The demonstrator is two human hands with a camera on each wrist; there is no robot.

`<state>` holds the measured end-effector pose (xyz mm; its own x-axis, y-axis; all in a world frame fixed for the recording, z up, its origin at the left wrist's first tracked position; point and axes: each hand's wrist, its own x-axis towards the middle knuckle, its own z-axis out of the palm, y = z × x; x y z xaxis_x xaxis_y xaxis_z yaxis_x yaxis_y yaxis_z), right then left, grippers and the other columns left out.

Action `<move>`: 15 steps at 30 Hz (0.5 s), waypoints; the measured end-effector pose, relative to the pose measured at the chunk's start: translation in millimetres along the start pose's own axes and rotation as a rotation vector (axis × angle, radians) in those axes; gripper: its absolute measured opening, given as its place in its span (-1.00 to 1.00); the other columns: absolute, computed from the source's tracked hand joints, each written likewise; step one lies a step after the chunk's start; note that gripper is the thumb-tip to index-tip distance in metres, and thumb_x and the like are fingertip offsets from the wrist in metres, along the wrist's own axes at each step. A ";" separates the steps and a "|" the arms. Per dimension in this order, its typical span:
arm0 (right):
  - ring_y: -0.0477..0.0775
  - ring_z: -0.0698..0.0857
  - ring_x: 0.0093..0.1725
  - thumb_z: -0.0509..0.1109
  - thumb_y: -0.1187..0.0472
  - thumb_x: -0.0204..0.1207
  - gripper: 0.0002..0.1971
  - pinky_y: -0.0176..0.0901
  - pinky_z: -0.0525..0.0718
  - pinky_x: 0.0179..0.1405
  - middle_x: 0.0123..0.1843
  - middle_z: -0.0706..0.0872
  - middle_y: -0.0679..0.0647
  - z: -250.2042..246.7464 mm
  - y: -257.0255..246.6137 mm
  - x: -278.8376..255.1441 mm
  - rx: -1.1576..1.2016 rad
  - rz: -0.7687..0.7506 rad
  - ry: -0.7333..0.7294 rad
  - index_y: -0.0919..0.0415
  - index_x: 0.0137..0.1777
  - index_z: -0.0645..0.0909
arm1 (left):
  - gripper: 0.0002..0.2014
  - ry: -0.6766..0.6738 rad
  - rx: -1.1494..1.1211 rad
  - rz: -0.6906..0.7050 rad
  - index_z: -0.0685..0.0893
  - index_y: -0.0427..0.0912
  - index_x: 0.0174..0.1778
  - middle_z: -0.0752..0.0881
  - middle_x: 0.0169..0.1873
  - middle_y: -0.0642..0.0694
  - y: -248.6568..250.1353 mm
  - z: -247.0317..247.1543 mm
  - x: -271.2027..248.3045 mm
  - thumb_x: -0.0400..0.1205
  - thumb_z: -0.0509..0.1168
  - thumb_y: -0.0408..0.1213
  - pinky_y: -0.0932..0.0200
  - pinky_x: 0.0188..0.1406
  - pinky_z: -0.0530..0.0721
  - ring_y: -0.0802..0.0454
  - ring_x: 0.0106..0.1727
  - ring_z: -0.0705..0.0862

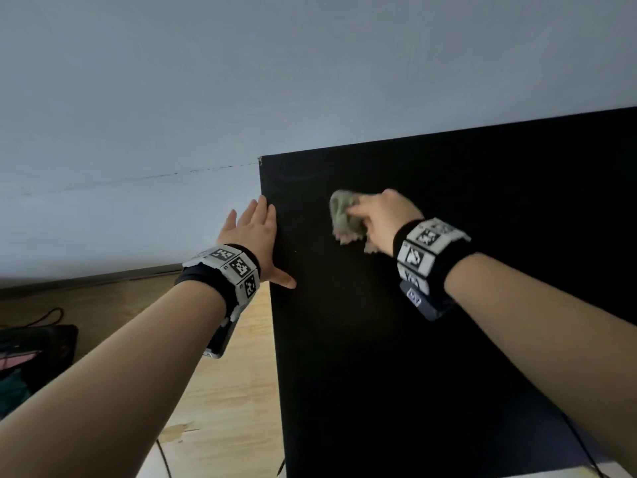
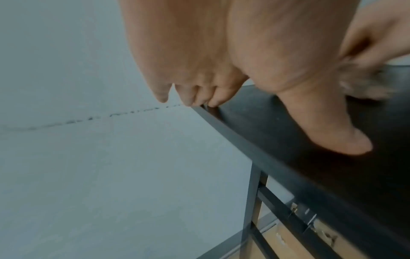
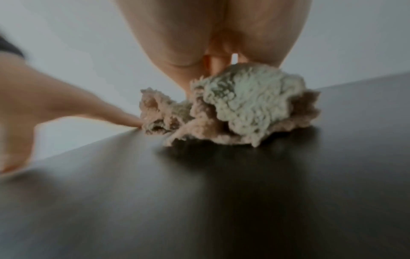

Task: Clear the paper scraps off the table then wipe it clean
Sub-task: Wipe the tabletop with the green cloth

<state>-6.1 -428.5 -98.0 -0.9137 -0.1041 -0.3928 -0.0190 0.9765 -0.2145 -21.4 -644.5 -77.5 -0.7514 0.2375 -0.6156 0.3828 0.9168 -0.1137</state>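
A black table [image 1: 396, 339] fills the right of the head view. My right hand [image 1: 382, 219] grips a crumpled green and pink cloth [image 1: 344, 215] and presses it onto the tabletop near the far left corner. The right wrist view shows the fluffy cloth [image 3: 244, 105] bunched under my fingers on the dark table [image 3: 199, 201]. My left hand [image 1: 255, 232] lies flat along the table's left edge, fingers straight and thumb [image 1: 286, 279] spread onto the top. In the left wrist view the fingertips [image 2: 213, 103] touch the table edge [image 2: 277, 161]. No paper scraps show.
A pale wall [image 1: 241, 81] stands behind the table. Wooden floor [image 1: 224, 408] lies to the left, with a dark bag-like object [image 1: 34, 353] and a cable at the far left. Table legs and crossbars [image 2: 252, 201] show below the edge.
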 end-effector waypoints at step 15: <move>0.26 0.55 0.33 0.20 0.24 0.61 -0.62 -0.03 0.54 0.23 0.31 0.58 0.20 -29.5 -74.7 84.2 -0.001 -0.023 0.055 0.04 0.40 0.56 | 0.34 0.028 0.041 0.108 -0.32 -0.19 0.64 -0.33 0.64 -0.10 -23.9 16.9 7.9 0.25 0.37 0.43 -0.16 0.64 -0.17 0.01 0.66 -0.27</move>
<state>-93.6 -504.7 -88.7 -0.9340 -0.1164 -0.3378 -0.0412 0.9742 -0.2219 -27.5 -670.0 -92.8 -0.7191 0.3434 -0.6042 0.4835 0.8717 -0.0799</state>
